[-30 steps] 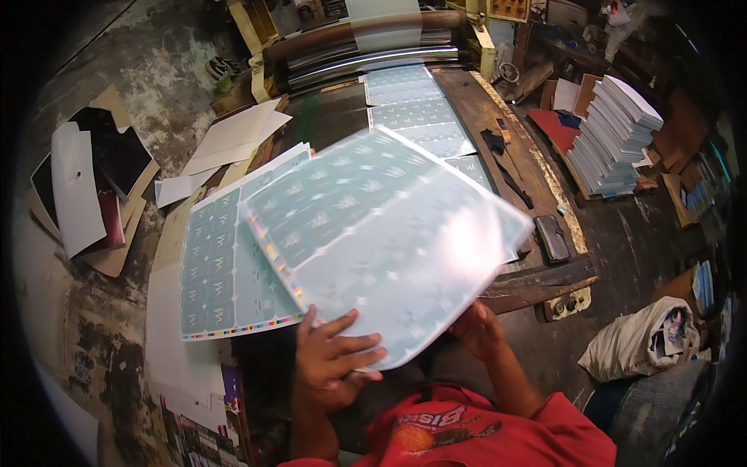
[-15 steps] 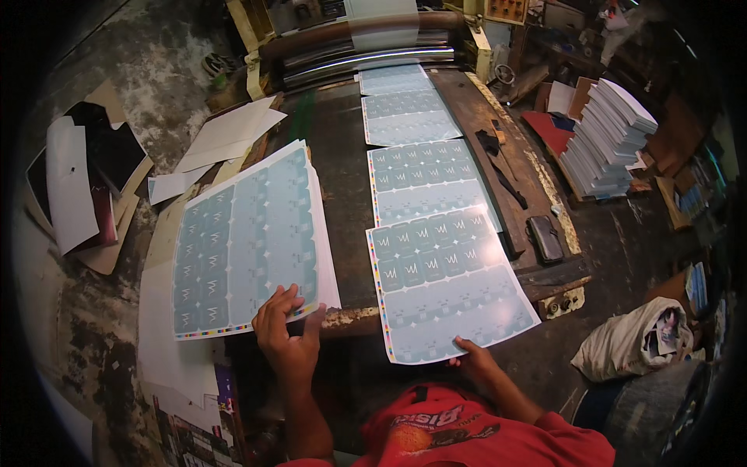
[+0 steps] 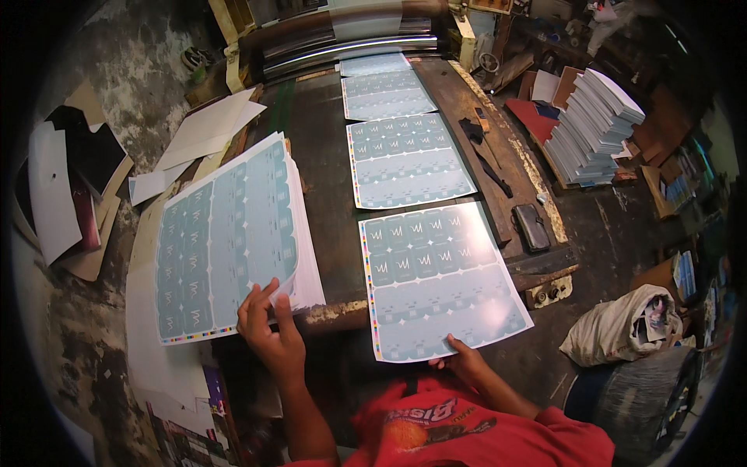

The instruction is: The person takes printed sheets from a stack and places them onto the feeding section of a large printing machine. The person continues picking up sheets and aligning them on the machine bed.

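My right hand [image 3: 464, 359] pinches the near edge of a pale blue-green printed sheet [image 3: 436, 272], thumb on top. This sheet bears rows of card-like shapes and reaches past the table's front edge. Behind it, in a line toward the rollers, lie further printed sheets [image 3: 412, 167], separated from it by a narrow gap. At left, my left hand [image 3: 268, 331] is closed at the near right corner of the top printed sheet [image 3: 226, 241] on a tall stack. That corner curls up at my fingertips, showing the white edges [image 3: 310, 272] of the sheets below.
A roller machine [image 3: 350, 50] spans the far end of the dark table [image 3: 315, 179]. On its right side lie a black case [image 3: 531, 227] and a dark strip. Stacked white paper [image 3: 595, 132] and a white sack [image 3: 622, 323] stand at right. Loose boards and sheets [image 3: 206, 128] lie at left.
The sheet in my right hand has come away from the one behind it, which it overlapped. At the left stack, the top sheet's corner has curled up. The whole view has shifted slightly.
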